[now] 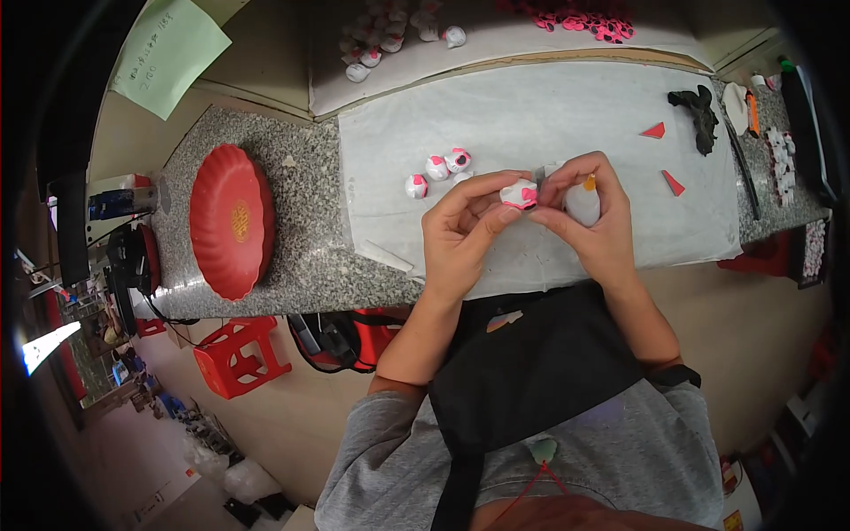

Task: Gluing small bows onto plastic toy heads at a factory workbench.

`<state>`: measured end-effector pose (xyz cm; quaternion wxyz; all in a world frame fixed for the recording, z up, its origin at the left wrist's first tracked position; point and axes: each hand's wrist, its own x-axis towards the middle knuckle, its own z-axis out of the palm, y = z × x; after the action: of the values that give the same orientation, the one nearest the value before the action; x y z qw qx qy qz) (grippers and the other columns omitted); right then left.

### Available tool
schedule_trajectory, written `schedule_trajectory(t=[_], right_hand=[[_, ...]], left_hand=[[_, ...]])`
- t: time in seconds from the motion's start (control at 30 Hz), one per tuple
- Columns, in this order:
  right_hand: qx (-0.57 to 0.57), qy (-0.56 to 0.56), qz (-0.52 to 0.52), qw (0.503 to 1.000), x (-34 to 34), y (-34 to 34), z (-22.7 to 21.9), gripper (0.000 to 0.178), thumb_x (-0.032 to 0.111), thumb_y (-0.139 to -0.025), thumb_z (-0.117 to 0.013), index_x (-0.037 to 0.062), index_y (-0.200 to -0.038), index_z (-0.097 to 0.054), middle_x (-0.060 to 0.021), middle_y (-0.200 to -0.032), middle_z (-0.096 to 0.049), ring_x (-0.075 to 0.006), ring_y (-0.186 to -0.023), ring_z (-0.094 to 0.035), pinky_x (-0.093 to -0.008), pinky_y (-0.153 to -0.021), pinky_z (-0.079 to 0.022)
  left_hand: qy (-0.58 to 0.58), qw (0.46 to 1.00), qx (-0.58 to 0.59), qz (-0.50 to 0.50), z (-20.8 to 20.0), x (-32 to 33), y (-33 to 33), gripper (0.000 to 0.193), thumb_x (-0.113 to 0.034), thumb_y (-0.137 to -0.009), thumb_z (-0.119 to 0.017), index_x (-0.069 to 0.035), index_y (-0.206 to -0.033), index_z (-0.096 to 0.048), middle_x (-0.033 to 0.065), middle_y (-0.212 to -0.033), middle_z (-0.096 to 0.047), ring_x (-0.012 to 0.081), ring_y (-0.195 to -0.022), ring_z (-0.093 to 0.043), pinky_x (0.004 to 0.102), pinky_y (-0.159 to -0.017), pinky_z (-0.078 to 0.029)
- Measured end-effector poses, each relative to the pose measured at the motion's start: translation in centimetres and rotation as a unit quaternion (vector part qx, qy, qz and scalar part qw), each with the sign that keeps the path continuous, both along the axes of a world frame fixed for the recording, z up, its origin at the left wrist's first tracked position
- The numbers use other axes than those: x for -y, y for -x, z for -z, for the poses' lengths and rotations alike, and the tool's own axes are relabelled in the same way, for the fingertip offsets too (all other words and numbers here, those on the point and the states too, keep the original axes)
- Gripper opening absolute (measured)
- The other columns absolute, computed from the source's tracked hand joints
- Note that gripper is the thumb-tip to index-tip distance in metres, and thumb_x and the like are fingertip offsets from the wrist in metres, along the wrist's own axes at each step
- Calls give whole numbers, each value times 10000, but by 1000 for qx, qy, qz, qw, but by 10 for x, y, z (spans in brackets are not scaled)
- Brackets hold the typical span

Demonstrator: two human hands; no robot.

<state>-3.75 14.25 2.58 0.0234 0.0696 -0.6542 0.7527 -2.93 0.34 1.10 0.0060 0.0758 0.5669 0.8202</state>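
The wide fisheye sits on the person's head — the left of a side-by-side pair — and looks steeply down past the grey shirt (611, 451), very near at 5 o'clock. The left hand (457, 232) at 1 and right hand (606, 214) at 2 lie farther off; the floor (305, 411) drops deeper at 7, edges bowing toward the dark rim

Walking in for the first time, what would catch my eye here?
Probably the big red scalloped dish first, at the left on the speckled counter. Next, near the centre, the left hand holds a small white-and-pink ball, while the right hand holds an orange-tipped squeeze bottle above a white sheet.
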Motion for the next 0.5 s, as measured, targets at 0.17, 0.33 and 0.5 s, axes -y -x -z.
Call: schedule_trajectory(t=[0.17,0.33,0.5], right_hand=[[52,30,-103,993,-3,1,-3,250,11,-636,-624,-4,-869,-534,-31,-728,-510,-76,-604,-455,-201,-576,-389],[60,39,-115,991,-3,3,1,259,-25,-608,-622,-29,-851,-530,-73,-757,-513,-123,-617,-501,-226,-504,-425],[67,63,-152,984,-8,2,4,253,-12,-604,-643,-34,-829,-529,-80,-761,-518,-139,-615,-519,-240,-501,-438]], left_hand=[[-70,995,30,62,1,2,-1,255,52,-721,-515,56,-973,-478,153,-983,-510,167,-909,-496,259,-775,-402],[-64,995,-15,70,3,4,-2,234,50,-719,-518,53,-950,-488,157,-977,-514,181,-912,-496,276,-782,-403],[-18,993,-92,76,8,6,0,225,47,-719,-519,51,-943,-494,158,-981,-512,191,-915,-496,283,-781,-404]])
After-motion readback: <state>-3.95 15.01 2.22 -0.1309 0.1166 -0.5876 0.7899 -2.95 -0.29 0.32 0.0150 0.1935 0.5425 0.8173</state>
